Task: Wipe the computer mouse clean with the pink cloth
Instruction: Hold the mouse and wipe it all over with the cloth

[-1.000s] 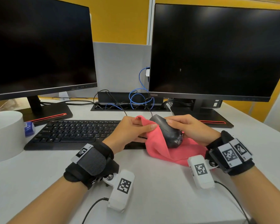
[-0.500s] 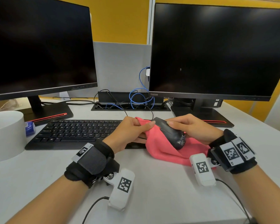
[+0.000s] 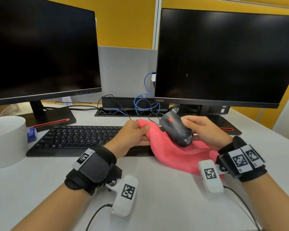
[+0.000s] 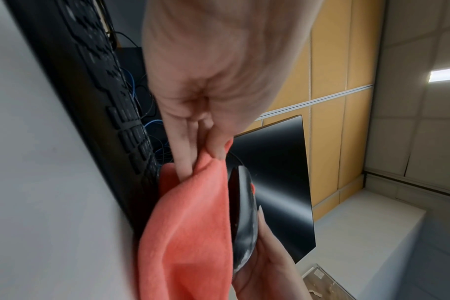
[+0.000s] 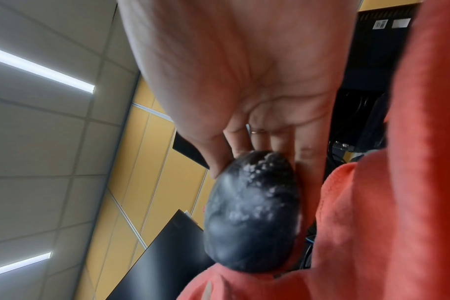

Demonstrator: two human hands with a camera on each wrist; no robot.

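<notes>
A black wired computer mouse (image 3: 176, 130) with a red scroll wheel is held tilted above the desk by my right hand (image 3: 201, 129), thumb on top and fingers underneath. White specks sit on its rear end (image 5: 254, 194). The pink cloth (image 3: 172, 150) drapes under the mouse and down onto the desk. My left hand (image 3: 132, 135) pinches the cloth's upper left edge (image 4: 206, 168) just beside the mouse (image 4: 242, 207).
A black keyboard (image 3: 77, 137) lies left of the hands. Two dark monitors (image 3: 223, 55) stand behind on stands, with blue and black cables (image 3: 143, 104) between them. A white round container (image 3: 5, 139) sits at the far left beside a small blue object (image 3: 31, 132).
The right hand has rolled the mouse so its top and red wheel face up, and lifted it slightly. The left hand has stayed on the cloth edge.
</notes>
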